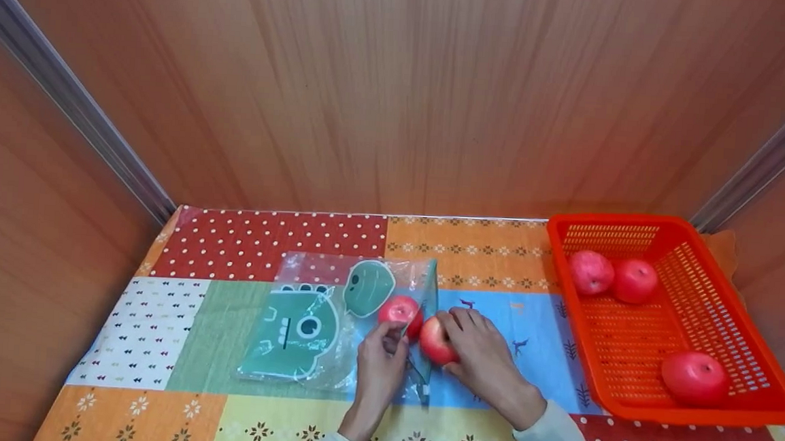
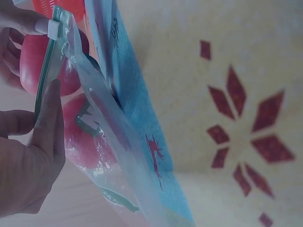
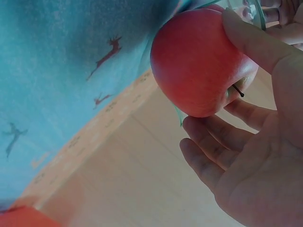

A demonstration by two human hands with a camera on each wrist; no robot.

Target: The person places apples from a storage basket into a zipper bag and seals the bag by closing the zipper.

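Note:
A clear zip bag (image 1: 350, 354) with a green cartoon print lies flat on the cloth, its green-edged mouth facing right. Inside it, near the mouth, is one red apple (image 1: 398, 310). My left hand (image 1: 381, 366) pinches the bag's edge between thumb and fingers; a white slider (image 2: 53, 30) sits on the zip strip in the left wrist view. My right hand (image 1: 486, 356) grips a second apple (image 1: 437, 341) at the mouth, thumb on one side and fingers on the other. Its stem points toward the palm in the right wrist view.
An orange-red plastic basket (image 1: 637, 344) stands on the right with three apples in it, two at the far left and one apple (image 1: 695, 379) near the front. A patchwork cloth (image 1: 133, 334) covers the table. Wood-grain panels (image 1: 400, 98) enclose the back and sides.

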